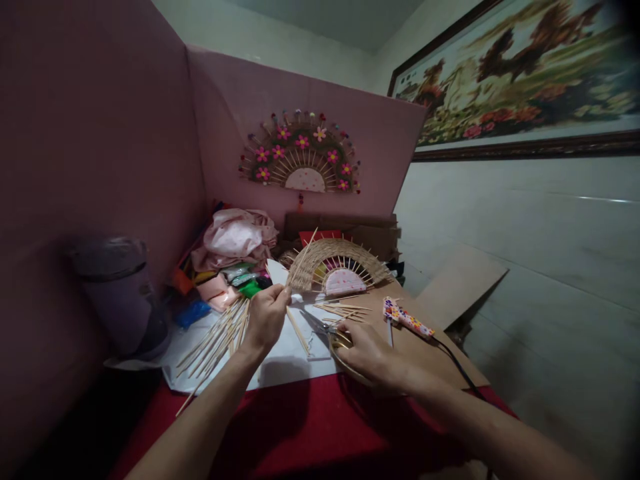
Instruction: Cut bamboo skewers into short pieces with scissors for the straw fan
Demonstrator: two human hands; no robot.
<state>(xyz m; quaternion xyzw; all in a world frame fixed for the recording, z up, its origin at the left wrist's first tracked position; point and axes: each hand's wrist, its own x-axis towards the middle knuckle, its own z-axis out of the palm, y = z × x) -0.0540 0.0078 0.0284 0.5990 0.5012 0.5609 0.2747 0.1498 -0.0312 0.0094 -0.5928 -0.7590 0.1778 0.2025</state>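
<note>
My left hand (269,315) is closed, thumb and fingers pinching a thin bamboo stick (306,248) that slants up to the right. My right hand (367,350) grips the handles of a pair of scissors (320,325), whose blades point left toward my left hand. Just beyond my hands stands a half-round fan (325,257), made of sticks woven with tan twine, with a pale pink dotted half-circle (345,282) at its base. Short cut sticks (345,311) lie between the scissors and the fan. Longer bamboo sticks (215,347) are spread beside my left forearm.
A flower-patterned hot glue gun (407,319) with a black cord rests on cardboard (450,353) at right. Pink cloth (235,233) and colourful packets (250,287) are heaped at left behind white paper (265,373). A lidded purple container (120,300) stands farther left. A finished flowered fan (303,150) hangs behind.
</note>
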